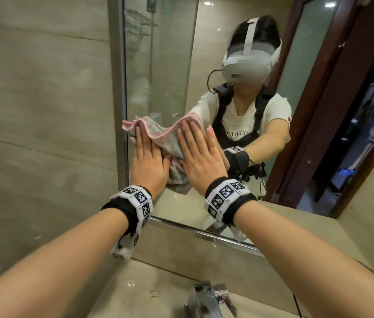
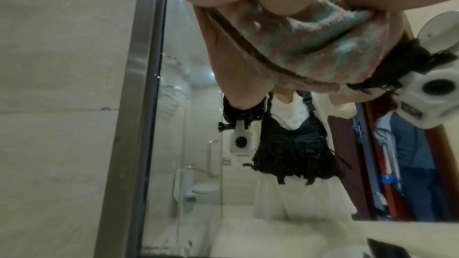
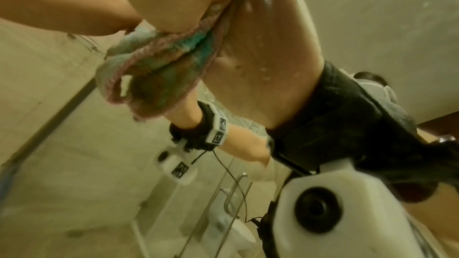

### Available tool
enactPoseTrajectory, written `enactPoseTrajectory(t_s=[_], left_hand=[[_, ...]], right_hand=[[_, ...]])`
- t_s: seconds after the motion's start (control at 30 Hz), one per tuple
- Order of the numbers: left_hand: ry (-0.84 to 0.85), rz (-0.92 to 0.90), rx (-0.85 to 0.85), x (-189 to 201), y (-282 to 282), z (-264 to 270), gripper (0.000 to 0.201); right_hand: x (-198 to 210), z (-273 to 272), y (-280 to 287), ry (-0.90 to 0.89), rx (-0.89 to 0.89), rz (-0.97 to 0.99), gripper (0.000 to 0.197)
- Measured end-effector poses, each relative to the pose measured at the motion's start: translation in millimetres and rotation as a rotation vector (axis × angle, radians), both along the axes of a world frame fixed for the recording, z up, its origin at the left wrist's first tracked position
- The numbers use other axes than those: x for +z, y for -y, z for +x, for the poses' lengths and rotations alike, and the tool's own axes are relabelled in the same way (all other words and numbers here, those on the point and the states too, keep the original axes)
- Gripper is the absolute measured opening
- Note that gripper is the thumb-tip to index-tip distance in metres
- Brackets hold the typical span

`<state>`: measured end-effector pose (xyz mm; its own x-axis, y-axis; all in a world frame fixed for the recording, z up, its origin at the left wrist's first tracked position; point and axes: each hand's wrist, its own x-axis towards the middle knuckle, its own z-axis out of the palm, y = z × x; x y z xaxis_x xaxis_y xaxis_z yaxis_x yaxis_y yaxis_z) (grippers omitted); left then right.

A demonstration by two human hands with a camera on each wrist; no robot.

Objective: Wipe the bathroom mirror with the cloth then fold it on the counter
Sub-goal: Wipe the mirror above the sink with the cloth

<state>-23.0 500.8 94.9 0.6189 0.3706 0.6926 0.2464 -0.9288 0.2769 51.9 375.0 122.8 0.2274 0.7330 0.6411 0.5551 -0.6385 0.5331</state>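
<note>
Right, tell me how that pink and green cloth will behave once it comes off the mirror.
The cloth is probably floppy: it bunches in soft folds between the left hand and right hand, and its lower end sags. It looks light, a thin terry weave. Droplets on the mirror suggest it may be damp and cling a little.

Head view looks down at the mirror (image 1: 238, 106) — both wrist views sit close, sharing its glass.

Both bare forearms reach forward and up, each wrist wearing a black band with marker tags. The left hand (image 1: 147, 161) and right hand (image 1: 201, 157) lie flat side by side, fingers straight and pointing upward.
</note>
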Motion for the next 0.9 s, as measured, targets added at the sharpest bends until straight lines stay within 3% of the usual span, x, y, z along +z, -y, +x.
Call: enactPoseTrajectory(t_s=[0.1,0.27,0.5,0.6,0.73,0.83,0.9], left_hand=[[0.015,-0.002,-0.030,10.8,-3.1,0.2,0.074],[0.077,0.102,-0.103,67.6,-4.4,-7.5,0.071],[0.082,0.157,0.012,132.7,-19.0,-4.5,0.071],[0.053,0.183,0.026,123.9,-18.4,-1.7,0.070],[-0.042,0.259,-0.007,78.5,-7.0,-4.1,0.067],[-0.065,0.228,-0.062,56.3,7.4,-8.2,0.068],[-0.050,0.166,-0.104,60.6,12.0,-9.9,0.069]], right_hand=[[10.2,1.3,4.3,0.010,0.021,-0.071,0.063],[61.8,-13.7,-2.8,0.071,0.030,-0.084,0.062],[128.3,-22.6,-27.2,0.108,0.001,-0.112,0.059],[121.7,-29.3,-25.7,0.066,0.013,-0.097,0.060],[78.2,-27.6,-10.3,0.056,-0.002,-0.135,0.063],[51.3,-22.0,4.9,0.069,-0.049,-0.163,0.067],[54.9,-19.7,9.4,0.083,-0.078,-0.193,0.063]])
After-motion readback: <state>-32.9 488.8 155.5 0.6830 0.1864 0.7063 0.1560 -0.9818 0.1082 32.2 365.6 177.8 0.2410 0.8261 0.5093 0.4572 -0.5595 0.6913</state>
